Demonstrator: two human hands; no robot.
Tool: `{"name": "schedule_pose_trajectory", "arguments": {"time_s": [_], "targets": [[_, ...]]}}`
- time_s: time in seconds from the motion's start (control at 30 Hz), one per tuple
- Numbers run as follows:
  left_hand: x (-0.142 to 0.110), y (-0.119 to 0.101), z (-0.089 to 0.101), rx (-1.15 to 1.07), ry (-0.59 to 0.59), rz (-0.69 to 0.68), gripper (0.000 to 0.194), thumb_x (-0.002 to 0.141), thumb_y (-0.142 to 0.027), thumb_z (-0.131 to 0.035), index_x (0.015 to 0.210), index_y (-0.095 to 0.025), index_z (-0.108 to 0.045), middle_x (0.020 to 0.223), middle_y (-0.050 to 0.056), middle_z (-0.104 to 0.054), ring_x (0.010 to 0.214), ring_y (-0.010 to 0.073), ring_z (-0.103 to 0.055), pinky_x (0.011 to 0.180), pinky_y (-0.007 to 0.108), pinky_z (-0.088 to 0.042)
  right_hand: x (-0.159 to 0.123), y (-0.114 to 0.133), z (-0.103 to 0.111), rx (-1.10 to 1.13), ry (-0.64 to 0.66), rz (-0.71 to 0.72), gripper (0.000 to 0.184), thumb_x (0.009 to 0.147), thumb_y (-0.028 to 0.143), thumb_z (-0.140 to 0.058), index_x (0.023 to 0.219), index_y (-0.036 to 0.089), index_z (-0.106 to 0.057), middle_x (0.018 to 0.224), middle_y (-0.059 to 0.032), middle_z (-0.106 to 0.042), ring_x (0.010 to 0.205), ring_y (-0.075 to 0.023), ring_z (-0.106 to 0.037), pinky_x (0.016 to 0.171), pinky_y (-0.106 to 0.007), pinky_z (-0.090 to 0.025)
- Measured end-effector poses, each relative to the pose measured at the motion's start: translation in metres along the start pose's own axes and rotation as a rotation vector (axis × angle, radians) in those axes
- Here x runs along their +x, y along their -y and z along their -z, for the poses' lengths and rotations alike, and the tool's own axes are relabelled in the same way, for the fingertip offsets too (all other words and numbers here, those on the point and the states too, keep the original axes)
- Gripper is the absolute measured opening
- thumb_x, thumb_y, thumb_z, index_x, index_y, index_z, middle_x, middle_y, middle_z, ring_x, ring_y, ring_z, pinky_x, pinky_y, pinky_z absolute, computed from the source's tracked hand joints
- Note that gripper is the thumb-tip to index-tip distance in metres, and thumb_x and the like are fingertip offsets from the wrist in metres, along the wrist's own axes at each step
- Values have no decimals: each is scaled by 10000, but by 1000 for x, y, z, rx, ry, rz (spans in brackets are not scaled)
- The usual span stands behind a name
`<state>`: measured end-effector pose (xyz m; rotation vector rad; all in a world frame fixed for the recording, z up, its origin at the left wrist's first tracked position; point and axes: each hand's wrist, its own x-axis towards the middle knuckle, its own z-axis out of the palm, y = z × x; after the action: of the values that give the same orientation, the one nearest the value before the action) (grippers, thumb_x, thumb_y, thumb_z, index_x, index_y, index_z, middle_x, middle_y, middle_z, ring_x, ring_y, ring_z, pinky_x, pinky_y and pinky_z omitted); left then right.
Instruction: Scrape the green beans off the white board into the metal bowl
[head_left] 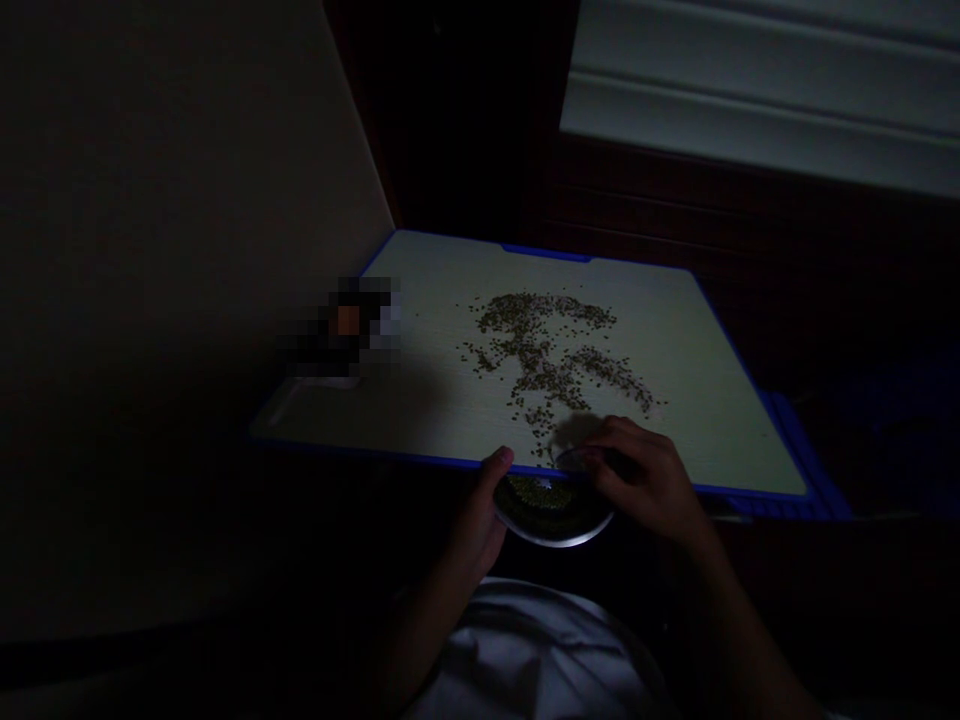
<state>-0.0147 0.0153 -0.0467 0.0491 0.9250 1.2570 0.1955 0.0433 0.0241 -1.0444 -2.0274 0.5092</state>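
Note:
A small metal bowl (553, 525) holding greenish grains sits just below the near edge of a pale table with a blue rim (420, 460). My left hand (480, 515) grips the bowl's left side, thumb on the table edge. My right hand (641, 475) rests curled at the table's near edge above the bowl, fingertips bent toward the grains; what the fingers hold is hidden in the dark. Several small grains (551, 365) lie scattered over the middle of the table.
The room is very dark. A blurred dark object with an orange spot (345, 325) sits at the table's left edge. A pale wall stands on the left, dark wood panelling behind, and a white moulding (757, 90) at the upper right.

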Motion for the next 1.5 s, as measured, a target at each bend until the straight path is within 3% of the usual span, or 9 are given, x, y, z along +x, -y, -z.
{"name": "schedule_pose_trajectory", "arguments": {"time_s": [0.43, 0.8, 1.1, 1.5], "targets": [[-1, -2, -2, 17, 10, -4, 492, 704, -420, -1005, 1072, -148, -825, 1094, 138, -898, 1228, 397, -793, 1127, 508, -592, -3, 1, 3, -23, -4, -77, 47, 949, 229, -699, 942, 242, -744, 841, -14, -752, 760, -182, -701, 699, -303, -530], [-3, -2, -4, 33, -20, 8, 356, 729, -382, -986, 948, -165, -809, 955, 107, -897, 1135, 383, -826, 1089, 503, -615, 0, 5, 5, 51, 73, 9, 85, 996, 236, -696, 988, 244, -781, 820, -14, -724, 731, -162, -684, 669, -279, -531], [-1, -1, -2, 20, 5, -16, 481, 732, -406, -983, 1102, -145, -820, 1118, 135, -896, 1237, 384, -789, 1132, 504, -586, 0, -1, 4, 62, 55, -13, 131, 1022, 240, -694, 1090, 250, -805, 880, -34, -751, 781, -177, -699, 699, -298, -568], [2, 0, -1, 31, 3, -3, 473, 694, -440, -1013, 1021, -160, -816, 1005, 97, -892, 1143, 355, -815, 1096, 477, -596, 0, -3, 6, 116, 143, 39, 125, 1032, 260, -697, 1081, 264, -812, 863, -15, -706, 761, -162, -681, 665, -294, -544]]}}
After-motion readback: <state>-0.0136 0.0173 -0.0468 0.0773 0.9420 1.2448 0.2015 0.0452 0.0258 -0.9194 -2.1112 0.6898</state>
